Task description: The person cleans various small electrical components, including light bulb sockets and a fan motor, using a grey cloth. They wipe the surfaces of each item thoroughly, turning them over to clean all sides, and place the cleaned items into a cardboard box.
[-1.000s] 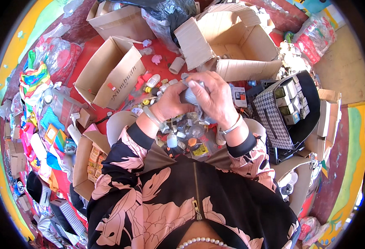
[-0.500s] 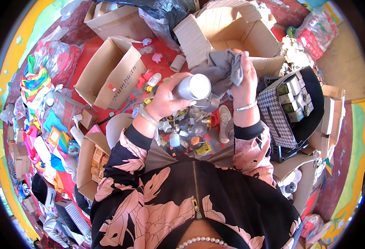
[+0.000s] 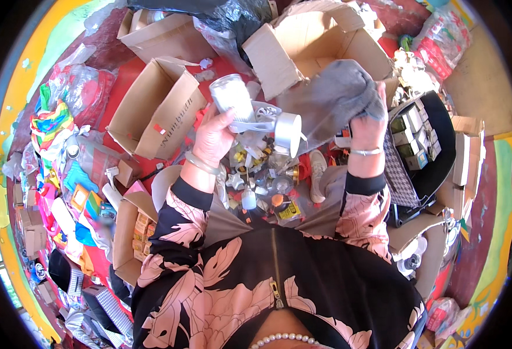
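My left hand (image 3: 213, 135) is wrapped round a fixture with a white ribbed cylinder (image 3: 231, 98) and a pale bracket leading to a round silver end piece (image 3: 289, 134). Its exact kind I cannot make out. To the right, my right hand (image 3: 367, 129) grips a grey cloth (image 3: 349, 87), which is bunched at the fingers and smeared by motion toward the fixture. The cloth and the fixture look apart. Below them, between my shoes, lies a heap of small loose parts (image 3: 276, 180).
Open cardboard boxes (image 3: 177, 125) stand ahead, one large box (image 3: 331, 43) at the far right. On the right sits a checked bin (image 3: 404, 163) filled with small boxes. A carton of small orange packs (image 3: 142, 235) is at the left, beside a colourful pile (image 3: 72, 186).
The fixture has turned in my left hand and tipped away, so its bracket and silver end now show. My right hand has moved right with the cloth, away from the fixture.
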A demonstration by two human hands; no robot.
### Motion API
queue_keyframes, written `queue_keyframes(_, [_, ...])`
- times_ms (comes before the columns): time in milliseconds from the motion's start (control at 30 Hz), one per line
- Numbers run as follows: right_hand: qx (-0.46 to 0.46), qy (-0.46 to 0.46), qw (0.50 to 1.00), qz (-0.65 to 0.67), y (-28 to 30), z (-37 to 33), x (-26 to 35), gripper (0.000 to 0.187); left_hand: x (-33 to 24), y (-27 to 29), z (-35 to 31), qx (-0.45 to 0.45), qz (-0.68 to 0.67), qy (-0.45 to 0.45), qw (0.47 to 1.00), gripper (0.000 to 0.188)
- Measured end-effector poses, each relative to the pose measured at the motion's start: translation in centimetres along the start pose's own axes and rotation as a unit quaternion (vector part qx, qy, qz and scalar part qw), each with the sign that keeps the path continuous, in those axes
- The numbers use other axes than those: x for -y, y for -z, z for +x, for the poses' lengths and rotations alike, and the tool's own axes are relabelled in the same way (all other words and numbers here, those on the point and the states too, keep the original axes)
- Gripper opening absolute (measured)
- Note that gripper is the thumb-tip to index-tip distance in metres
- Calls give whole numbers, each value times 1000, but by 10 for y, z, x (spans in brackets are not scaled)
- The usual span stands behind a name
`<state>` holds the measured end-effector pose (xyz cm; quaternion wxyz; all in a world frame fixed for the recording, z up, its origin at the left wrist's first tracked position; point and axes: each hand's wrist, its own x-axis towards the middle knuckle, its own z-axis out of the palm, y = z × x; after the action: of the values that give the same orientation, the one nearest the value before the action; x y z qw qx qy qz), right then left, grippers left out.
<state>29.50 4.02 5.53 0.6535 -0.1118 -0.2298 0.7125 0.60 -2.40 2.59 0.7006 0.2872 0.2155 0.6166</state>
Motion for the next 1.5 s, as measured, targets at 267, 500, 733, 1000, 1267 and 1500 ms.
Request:
queue_keyframes(267, [-16,-43,999,4,-14,-4,-30,54,2,7,4,-83,-207,17,975,39])
queue_keyframes(500, [82,-62,985,-136,-56,-21,-58,55,8,24,7,-104,-199,49,973,38])
queue_keyframes(733, [52,-125,891,-433,-55,-32,-73,51,17,13,5,-48,-132,73,987,26])
queue_keyframes(1000, [85,-93,929,-347,-38,-26,-89,44,4,13,-16,-6,-104,101,989,44])
queue_keyframes(1267, [-16,-64,909,-412,-7,-33,-111,44,-15,18,-50,-125,-182,8,975,35])
queue_keyframes(1500, [-142,-256,928,-229,77,-28,-87,46,-129,71,-139,-143,-272,-283,909,40])
